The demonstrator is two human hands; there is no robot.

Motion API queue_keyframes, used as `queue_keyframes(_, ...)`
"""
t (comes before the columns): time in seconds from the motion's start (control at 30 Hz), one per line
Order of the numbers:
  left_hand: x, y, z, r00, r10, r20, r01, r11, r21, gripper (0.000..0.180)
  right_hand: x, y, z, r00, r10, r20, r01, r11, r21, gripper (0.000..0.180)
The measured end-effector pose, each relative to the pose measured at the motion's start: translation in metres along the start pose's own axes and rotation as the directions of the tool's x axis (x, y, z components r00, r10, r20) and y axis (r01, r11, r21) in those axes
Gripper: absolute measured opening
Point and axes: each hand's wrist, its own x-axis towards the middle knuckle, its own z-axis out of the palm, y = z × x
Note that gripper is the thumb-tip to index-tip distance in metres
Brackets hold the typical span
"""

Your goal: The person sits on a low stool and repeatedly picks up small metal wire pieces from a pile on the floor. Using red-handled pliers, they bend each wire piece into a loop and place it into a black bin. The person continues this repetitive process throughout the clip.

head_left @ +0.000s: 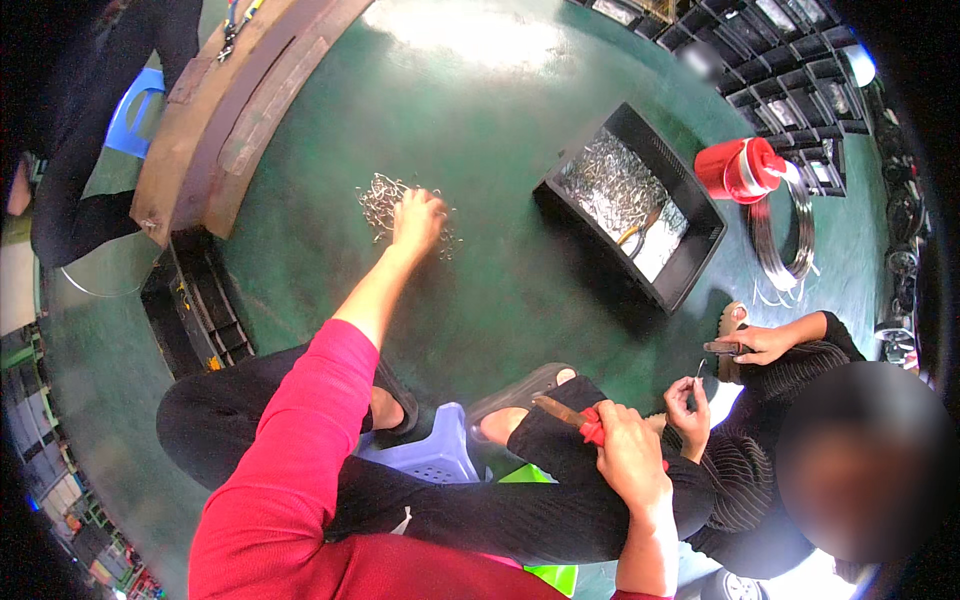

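Observation:
My left hand reaches far forward onto a loose pile of small bent metal wire pieces lying on the green floor, fingers down among them; whether it grips any I cannot tell. My right hand rests on my knee, shut on red-handled pliers whose jaws point left. I sit on a low lilac plastic stool. Beside me on the right, another person's hands hold a small wire piece and a dark tool.
A black plastic crate holding many metal wire pieces stands ahead right. Beyond it are a red spool, a coil of steel wire and stacked black bins. A wooden bench and black tray lie left.

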Motion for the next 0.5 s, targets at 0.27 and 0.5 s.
queue_keyframes(0.27,0.044,0.006,-0.001,0.861,0.380,0.339,-0.456,0.871,0.182,0.018,0.003,0.001,0.000,1.000,-0.019,0.023,0.019,1.000,-0.018,0.027)
queue_keyframes(0.5,0.058,0.006,-0.007,0.735,0.541,0.408,-0.638,0.755,0.147,0.009,0.000,-0.001,-0.002,0.999,-0.031,-0.035,0.030,0.999,-0.033,0.025)
